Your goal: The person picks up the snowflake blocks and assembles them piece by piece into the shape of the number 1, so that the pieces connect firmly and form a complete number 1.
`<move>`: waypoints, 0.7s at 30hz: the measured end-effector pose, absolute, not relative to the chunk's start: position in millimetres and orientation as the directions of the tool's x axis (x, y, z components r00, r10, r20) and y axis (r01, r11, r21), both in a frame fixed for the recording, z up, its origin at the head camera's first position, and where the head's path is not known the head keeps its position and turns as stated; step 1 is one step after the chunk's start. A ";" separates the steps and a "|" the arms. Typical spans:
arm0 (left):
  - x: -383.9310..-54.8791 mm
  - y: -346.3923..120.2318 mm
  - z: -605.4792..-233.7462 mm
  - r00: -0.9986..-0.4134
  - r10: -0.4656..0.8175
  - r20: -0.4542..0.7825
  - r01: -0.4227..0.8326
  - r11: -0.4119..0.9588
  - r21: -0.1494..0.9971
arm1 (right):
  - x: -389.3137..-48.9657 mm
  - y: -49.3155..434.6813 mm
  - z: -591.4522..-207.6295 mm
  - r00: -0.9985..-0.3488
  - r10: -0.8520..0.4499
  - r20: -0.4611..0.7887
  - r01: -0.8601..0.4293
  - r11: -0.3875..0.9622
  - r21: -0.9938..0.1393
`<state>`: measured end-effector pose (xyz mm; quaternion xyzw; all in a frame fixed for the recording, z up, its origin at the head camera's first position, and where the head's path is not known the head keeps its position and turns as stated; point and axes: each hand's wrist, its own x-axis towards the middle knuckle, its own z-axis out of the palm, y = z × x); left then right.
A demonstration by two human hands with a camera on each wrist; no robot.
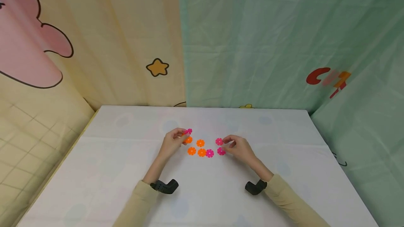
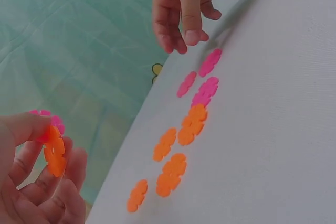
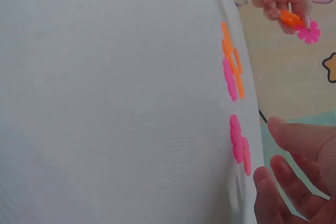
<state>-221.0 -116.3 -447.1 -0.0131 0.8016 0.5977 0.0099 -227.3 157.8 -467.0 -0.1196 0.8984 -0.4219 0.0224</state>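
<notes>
My left hand (image 1: 172, 143) pinches an orange flower-shaped plastic disc (image 2: 55, 153) and a pink one (image 3: 310, 32) between thumb and fingers, above the table. The two held discs meet at their edges; the thumb partly covers where. Several loose orange discs (image 1: 200, 143) lie flat on the table beside this hand. To their right are three pink discs, one (image 1: 209, 153) close against an orange disc and two (image 1: 219, 142) near the right hand. My right hand (image 1: 241, 149) hovers by those two, fingers loosely bent and apart, with nothing between them in the right wrist view.
A white cloth covers the table (image 1: 205, 195). Behind it hangs a printed curtain, yellow (image 1: 135, 38) on the left and green (image 1: 246, 52) on the right. Each wrist wears a black band with a camera mount (image 1: 165, 186).
</notes>
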 end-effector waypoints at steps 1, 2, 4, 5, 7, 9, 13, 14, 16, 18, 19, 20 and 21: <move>-219.9 -116.9 -447.4 -0.999 0.002 -0.032 -0.030 0.291 0.956 | -226.9 157.9 -468.1 -0.970 -0.238 0.049 -0.190 0.621 -0.761; -218.7 -117.3 -447.8 -0.999 0.012 -0.035 -0.030 0.296 0.955 | -226.4 157.7 -468.7 -0.969 -0.245 0.039 -0.189 0.624 -0.758; -216.7 -117.8 -448.4 -0.999 0.027 -0.036 -0.026 0.301 0.953 | -226.0 157.1 -470.0 -0.965 -0.261 0.016 -0.184 0.635 -0.750; -216.2 -117.9 -448.8 -0.999 0.031 -0.034 -0.023 0.303 0.953 | -225.9 156.5 -470.3 -0.964 -0.267 0.003 -0.179 0.638 -0.749; -215.2 -117.6 -448.7 -0.999 0.034 -0.036 -0.024 0.302 0.953 | -226.4 155.5 -471.0 -0.961 -0.276 -0.022 -0.169 0.648 -0.743; -214.6 -116.8 -448.2 -0.999 0.036 -0.038 -0.025 0.297 0.954 | -227.0 153.8 -471.1 -0.960 -0.279 -0.038 -0.163 0.661 -0.732; -214.8 -112.6 -447.2 -0.997 0.066 -0.029 -0.009 0.282 0.959 | -226.4 151.2 -469.7 -0.971 -0.236 -0.036 -0.147 0.710 -0.689; -214.9 -111.2 -447.2 -0.997 0.078 -0.027 -0.004 0.278 0.961 | -225.8 150.9 -469.8 -0.975 -0.221 -0.035 -0.140 0.725 -0.674; -214.3 -108.8 -447.7 -0.995 0.097 -0.023 0.004 0.267 0.964 | -224.7 150.6 -469.9 -0.980 -0.196 -0.036 -0.127 0.752 -0.647; -213.2 -107.2 -447.9 -0.994 0.103 -0.020 0.007 0.260 0.966 | -223.9 150.2 -470.1 -0.982 -0.185 -0.038 -0.120 0.767 -0.630; -212.5 -106.8 -447.8 -0.995 0.100 -0.016 0.010 0.256 0.967 | -224.0 149.7 -470.1 -0.982 -0.185 -0.039 -0.120 0.772 -0.624; -211.9 -106.7 -448.0 -0.996 0.094 -0.013 0.012 0.255 0.967 | -224.2 149.0 -469.8 -0.982 -0.186 -0.040 -0.121 0.774 -0.621; -211.5 -106.7 -448.3 -0.996 0.087 -0.008 0.015 0.254 0.967 | -224.3 148.2 -469.0 -0.981 -0.188 -0.041 -0.123 0.777 -0.618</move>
